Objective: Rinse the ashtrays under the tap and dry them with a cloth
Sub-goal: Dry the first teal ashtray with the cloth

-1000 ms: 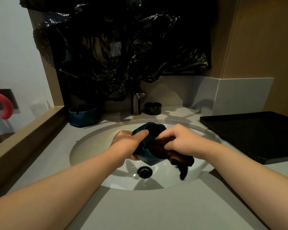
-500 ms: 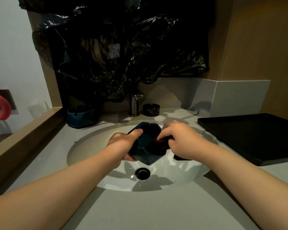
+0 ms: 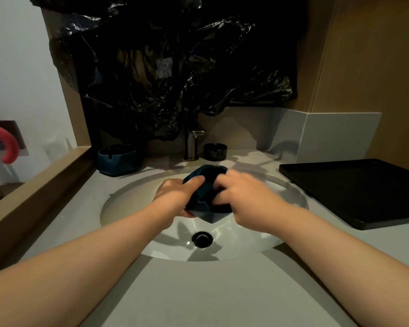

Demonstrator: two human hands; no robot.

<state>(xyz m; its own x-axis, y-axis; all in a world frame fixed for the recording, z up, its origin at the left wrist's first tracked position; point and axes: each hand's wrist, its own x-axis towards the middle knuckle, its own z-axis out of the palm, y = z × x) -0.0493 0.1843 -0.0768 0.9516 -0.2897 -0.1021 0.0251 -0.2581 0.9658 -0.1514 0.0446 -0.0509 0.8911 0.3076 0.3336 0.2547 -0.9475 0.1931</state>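
Right hand (image 3: 242, 204) motion-blurred; cloth hidden beneath

A grey worktop (image 3: 198, 291) runs around a white oval basin (image 3: 241, 246) with a dark drain (image 3: 202, 238). Crumpled black plastic sheeting (image 3: 175, 74) hangs over the back wall, above a low grey upstand (image 3: 328, 135). Wood-toned panels (image 3: 368, 67) rise at the right, and a white wall (image 3: 17, 67) stands at the left beyond a wooden ledge (image 3: 36, 197). The light is dim; a pink curved thing (image 3: 10, 142), perhaps a handle, shows far left.

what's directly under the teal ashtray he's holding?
Under the teal ashtray lies the white sink basin with its black drain. The ashtray's inside is hidden by the right hand.
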